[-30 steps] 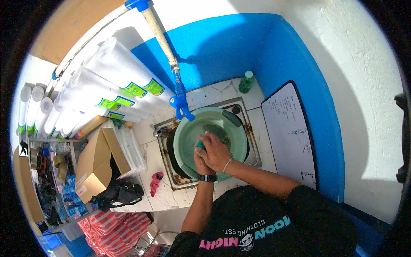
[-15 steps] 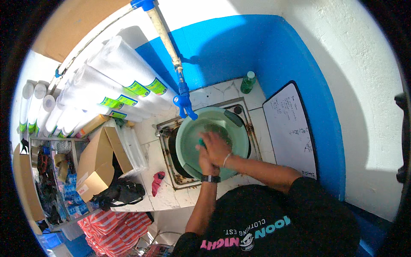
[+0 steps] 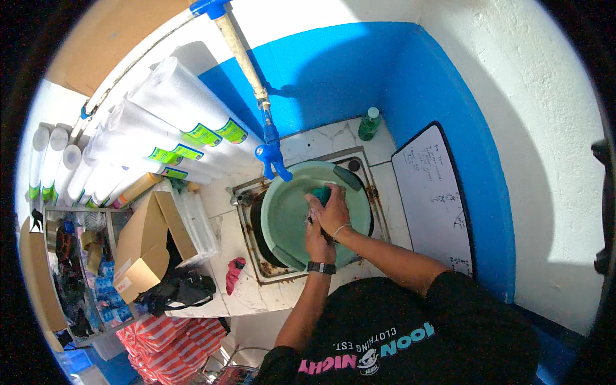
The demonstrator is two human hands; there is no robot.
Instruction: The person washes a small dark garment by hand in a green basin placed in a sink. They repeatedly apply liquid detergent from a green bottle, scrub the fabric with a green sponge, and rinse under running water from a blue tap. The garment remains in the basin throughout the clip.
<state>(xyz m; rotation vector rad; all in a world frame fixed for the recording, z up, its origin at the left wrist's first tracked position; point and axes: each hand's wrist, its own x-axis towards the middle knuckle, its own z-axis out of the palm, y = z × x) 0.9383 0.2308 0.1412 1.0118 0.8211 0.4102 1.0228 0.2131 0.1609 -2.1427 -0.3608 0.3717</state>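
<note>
— Blue-and-white walls close in a small corner, with a pale stone counter (image 3: 308, 151) and a rusty metal sink (image 3: 253, 269) set into it. What are the hands doing?

— Both are inside a big pale green basin (image 3: 285, 218) that sits in the sink. The right hand (image 3: 333, 212) is curled around a teal sponge (image 3: 321, 194), pressing it against the basin's inner wall near the far rim. A thin bracelet shows at that wrist.

— And the left?

— The left hand (image 3: 316, 239) lies just below the right, touching it, with a dark watch (image 3: 321, 267) on the wrist. The fingers are hidden under the right hand, so I cannot tell whether it grips anything.

— What stands around the basin?

— A blue tap (image 3: 271, 154) hangs over the basin's near-left rim, on a beige pipe (image 3: 240, 54) running up the wall. A green bottle (image 3: 368, 124) stands at the back of the counter, against the blue wall. A whiteboard (image 3: 436, 192) leans to the right (its writing too small to read).

— To the left?

— Long white rolls (image 3: 154, 122) lean in a row, an open cardboard box (image 3: 144, 247) sits beside them, a black bag (image 3: 176, 290) lies below it, and a small pink thing (image 3: 234, 273) rests on the counter near the sink's corner.
</note>
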